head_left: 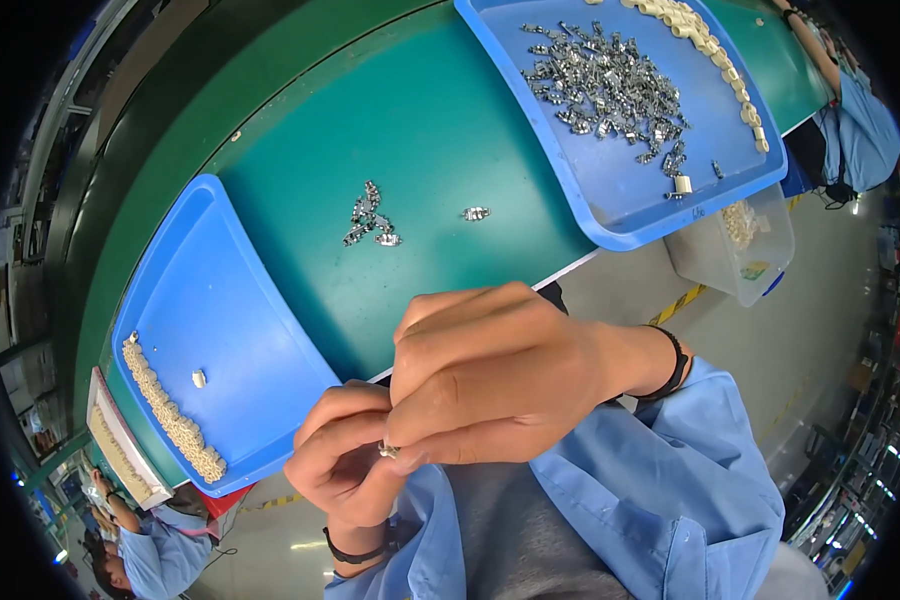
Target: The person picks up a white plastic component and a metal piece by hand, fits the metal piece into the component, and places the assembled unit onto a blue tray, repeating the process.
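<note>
Holding left hand and right hand together before the torso, with fingers curled inward, pinching against both thumbs, showing right knuckles uppermost

Exposure OK: table bright, fairly even; main light direction unclear. Soft shadow beside left tray. Hard glints on metal parts. Pinched part too small to resolve. Heavy fisheye: table edge bows, corners black. Rim dim and soft, bright light streaks on right shelves.
</note>
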The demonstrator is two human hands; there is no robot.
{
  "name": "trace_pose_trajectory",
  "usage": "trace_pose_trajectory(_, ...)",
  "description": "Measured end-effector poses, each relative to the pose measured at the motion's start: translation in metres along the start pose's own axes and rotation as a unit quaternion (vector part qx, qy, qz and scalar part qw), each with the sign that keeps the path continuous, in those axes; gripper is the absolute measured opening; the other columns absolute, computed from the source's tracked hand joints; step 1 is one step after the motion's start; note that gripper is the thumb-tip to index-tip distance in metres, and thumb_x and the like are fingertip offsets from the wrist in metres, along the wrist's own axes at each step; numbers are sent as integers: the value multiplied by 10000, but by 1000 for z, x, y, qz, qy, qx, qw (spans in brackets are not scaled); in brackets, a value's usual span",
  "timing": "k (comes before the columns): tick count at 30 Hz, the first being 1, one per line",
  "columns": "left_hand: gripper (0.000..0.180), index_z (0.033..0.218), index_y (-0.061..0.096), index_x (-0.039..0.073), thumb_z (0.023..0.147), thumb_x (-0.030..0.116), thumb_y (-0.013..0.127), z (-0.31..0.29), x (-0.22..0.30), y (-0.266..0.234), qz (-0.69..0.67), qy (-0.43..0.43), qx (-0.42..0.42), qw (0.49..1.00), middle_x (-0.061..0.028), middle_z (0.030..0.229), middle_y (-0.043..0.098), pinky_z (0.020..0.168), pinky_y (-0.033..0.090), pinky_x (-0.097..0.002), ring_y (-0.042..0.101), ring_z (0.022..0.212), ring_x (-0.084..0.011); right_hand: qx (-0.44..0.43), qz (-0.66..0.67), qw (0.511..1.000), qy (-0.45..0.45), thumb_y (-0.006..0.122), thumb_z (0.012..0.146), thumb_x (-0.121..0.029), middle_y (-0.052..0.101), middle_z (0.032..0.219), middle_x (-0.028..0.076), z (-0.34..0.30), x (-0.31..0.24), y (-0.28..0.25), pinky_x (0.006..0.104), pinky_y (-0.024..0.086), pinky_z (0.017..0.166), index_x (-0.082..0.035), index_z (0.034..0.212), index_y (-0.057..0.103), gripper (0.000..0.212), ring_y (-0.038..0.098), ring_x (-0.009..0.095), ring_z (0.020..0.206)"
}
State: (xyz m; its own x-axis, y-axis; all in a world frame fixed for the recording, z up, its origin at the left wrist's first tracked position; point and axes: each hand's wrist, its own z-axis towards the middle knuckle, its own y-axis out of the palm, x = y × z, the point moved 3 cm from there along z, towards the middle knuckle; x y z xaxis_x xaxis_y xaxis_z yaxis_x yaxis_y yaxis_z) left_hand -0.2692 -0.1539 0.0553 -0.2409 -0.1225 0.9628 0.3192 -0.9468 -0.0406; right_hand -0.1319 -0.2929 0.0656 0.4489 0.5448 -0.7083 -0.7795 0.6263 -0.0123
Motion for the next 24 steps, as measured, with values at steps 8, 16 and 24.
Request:
trace_pose_trajectory(8,259,992,702,-64,812,52,847,2,2,4,-29,-10,10,999,-183,961,700,707,542,-337,685,816,-248,22,-63,997,-36,812,879,-80,648,812,51,-5,-4,-2,335,482,587,-8,952,721,137,570,190,618)
trace_pose_trajectory(16,262,986,708,-78,798,41,847,2,3,2,7,1,-1,1000,-188,951,702,688,547,-334,691,804,-251,4,-94,991,-94,794,888,-81,629,787,60,-6,-1,1,334,488,587,12,964,712,145,558,185,594)
trace_pose_trajectory(24,249,967,710,-88,797,33,846,10,22,8,116,47,-27,992,-190,937,694,648,528,-312,670,754,-247,21,-160,977,-141,783,900,-94,632,804,76,-15,-2,6,341,525,642,19,957,703,150,614,187,624)
